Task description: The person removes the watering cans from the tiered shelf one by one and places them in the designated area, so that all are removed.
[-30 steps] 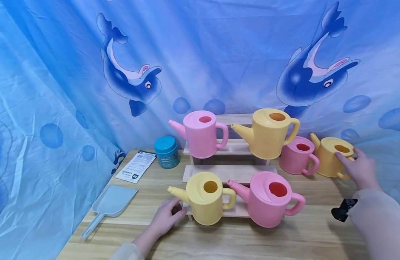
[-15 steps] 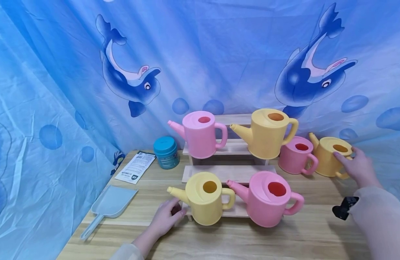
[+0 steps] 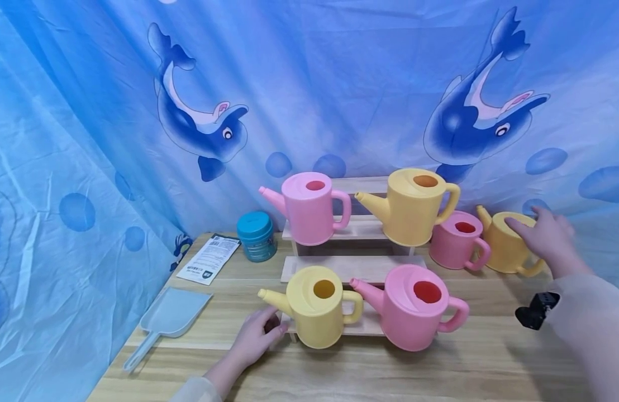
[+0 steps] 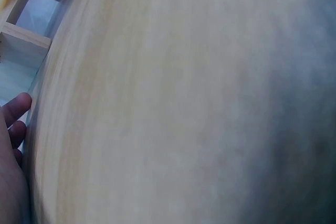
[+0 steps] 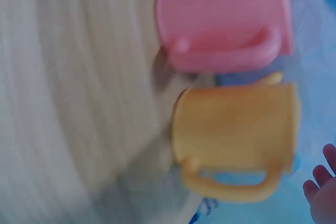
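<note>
In the head view my right hand (image 3: 546, 237) is at the rear right, over the opening of a yellow watering can (image 3: 505, 248) on the table. The right wrist view has its fingers (image 5: 321, 174) loosely spread, apart from the can's handle (image 5: 231, 187). A pink watering can (image 3: 452, 245) stands just left of that one. My left hand (image 3: 256, 338) rests on the table, loosely curled, at the left end of a stepped wooden rack (image 3: 352, 269). Nearest to it on the lowest step is a pale yellow watering can (image 3: 314, 318); the fingers (image 4: 17, 109) are near the rack's end.
A pink can (image 3: 415, 312) shares the lowest step. Higher up stand a light pink can (image 3: 309, 215) and a yellow can (image 3: 412, 212). To the left lie a blue-lidded jar (image 3: 257, 237), a white packet (image 3: 209, 259) and a grey dustpan (image 3: 174, 312). A dolphin-printed curtain (image 3: 309, 84) hangs behind.
My right hand has let go of the yellow watering can's handle and lifted a little upward from it. The left hand has stayed in place.
</note>
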Tool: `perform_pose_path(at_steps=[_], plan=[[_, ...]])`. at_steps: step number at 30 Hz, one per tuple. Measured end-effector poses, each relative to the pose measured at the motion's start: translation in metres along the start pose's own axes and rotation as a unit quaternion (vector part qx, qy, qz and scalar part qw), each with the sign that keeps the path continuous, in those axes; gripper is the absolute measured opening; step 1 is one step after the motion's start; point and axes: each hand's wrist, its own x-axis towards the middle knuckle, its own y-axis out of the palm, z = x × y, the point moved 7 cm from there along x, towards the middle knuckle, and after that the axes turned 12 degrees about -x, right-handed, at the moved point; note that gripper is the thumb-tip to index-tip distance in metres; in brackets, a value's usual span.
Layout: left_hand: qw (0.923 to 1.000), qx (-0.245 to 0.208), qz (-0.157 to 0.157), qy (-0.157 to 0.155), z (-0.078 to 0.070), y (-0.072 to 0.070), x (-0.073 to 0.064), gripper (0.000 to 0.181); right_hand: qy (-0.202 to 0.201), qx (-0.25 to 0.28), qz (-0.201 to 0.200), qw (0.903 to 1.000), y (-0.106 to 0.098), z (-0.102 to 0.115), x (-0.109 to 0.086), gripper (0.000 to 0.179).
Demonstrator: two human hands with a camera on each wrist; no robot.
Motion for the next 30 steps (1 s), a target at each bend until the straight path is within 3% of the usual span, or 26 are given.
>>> perform_pose_path(at_steps=[8,15,19,23,30], plan=[[1.0,-0.002,-0.001,-0.002,0.003,0.001,-0.002,0.03,-0.081,0.07,0.039,0.9935,-0.013,0.063,-0.004,0.096],[0.9998,-0.014,0.002,-0.014,0.003,-0.001,-0.001,0.034,-0.116,0.197,0.077,0.9705,-0.024,0.119,-0.016,0.086],[0.9999,-0.01,0.004,-0.007,0.001,-0.002,0.001,0.035,-0.147,0.242,0.083,0.9555,-0.03,0.146,-0.025,0.075],[1.0,-0.005,0.006,-0.001,0.0,-0.002,0.002,0.035,-0.176,0.25,0.093,0.9476,-0.032,0.166,-0.034,0.068],[0.9999,0.0,0.011,0.005,-0.001,-0.001,0.003,0.033,-0.201,0.217,0.092,0.9509,-0.03,0.184,-0.038,0.068]])
